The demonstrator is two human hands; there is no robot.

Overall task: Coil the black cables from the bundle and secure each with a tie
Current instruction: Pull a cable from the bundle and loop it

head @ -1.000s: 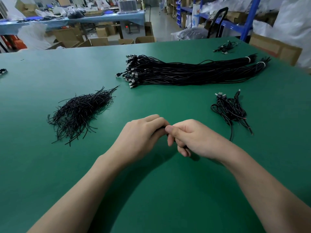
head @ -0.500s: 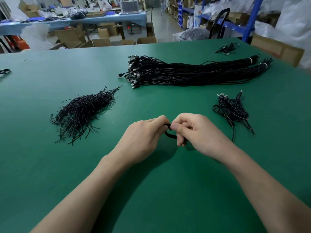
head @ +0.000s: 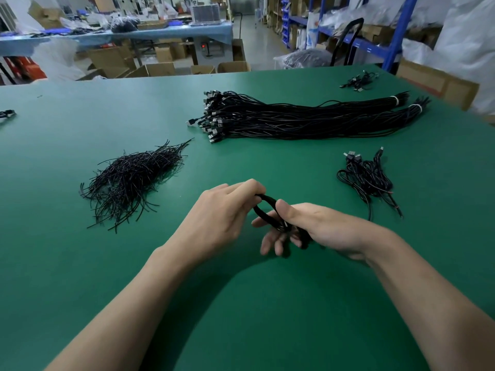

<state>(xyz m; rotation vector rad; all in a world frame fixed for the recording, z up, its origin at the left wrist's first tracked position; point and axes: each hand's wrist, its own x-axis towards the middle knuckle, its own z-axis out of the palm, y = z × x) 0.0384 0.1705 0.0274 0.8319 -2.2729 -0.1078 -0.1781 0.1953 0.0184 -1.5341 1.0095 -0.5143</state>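
Your left hand (head: 219,218) and right hand (head: 329,228) meet over the near middle of the flat green bench (head: 80,263), and between them you hold 1 black cable coil (head: 267,200), lifted just clear of the surface. Your left hand grasps the upper end of the coil, its fingers curled over the loop. Your right hand grasps the lower end: the thumb presses down on top of the strands and the other fingers lie underneath, spread and blurred, so you cannot tell exactly how they sit. The open loop of the coil shows between your 2 hands. Whether a tie is on the coil cannot be made out.

Ahead of you lies the long bundle of black cables (head: 294,119), stretched across the bench, with its plug ends fanned out to the left and 2 pale bands (head: 393,99) round its right end. To your left, well apart from your hands, sits the loose heap of thin black wire ties (head: 128,178). To your right, near your right hand, lies a small heap of coiled black cables (head: 367,175). A few more black cables (head: 359,81) rest at the far right edge of the bench.
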